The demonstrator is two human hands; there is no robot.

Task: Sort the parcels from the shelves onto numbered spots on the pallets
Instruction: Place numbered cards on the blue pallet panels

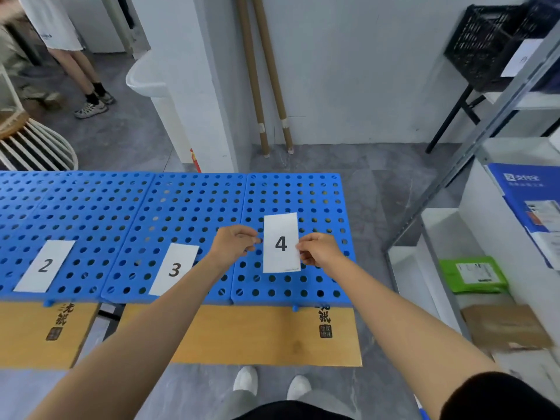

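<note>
Mid-frame, left hand [235,242] and right hand [319,248] pinch the white paper card numbered 4 [281,242]; set it flat on the blue perforated plastic pallet [303,192], level with white card 3 [175,268]

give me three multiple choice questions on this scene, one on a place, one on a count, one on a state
1. Where does the green parcel lie?
A. far left of the view
B. top middle of the view
C. on a low white shelf at the right

2. How many number cards show?
A. three
B. two
C. five

3. How is card 4 held?
A. lying flat, untouched
B. pinched at its side edges by the left hand and the right hand
C. crumpled in one fist

Key:
1 C: the green parcel rests on the low white shelf, right of the blue pallet.
2 A: card 2 and card 3 lie on the blue pallet, and card 4 makes three.
3 B: fingers of each hand meet opposite edges of card 4.
</note>
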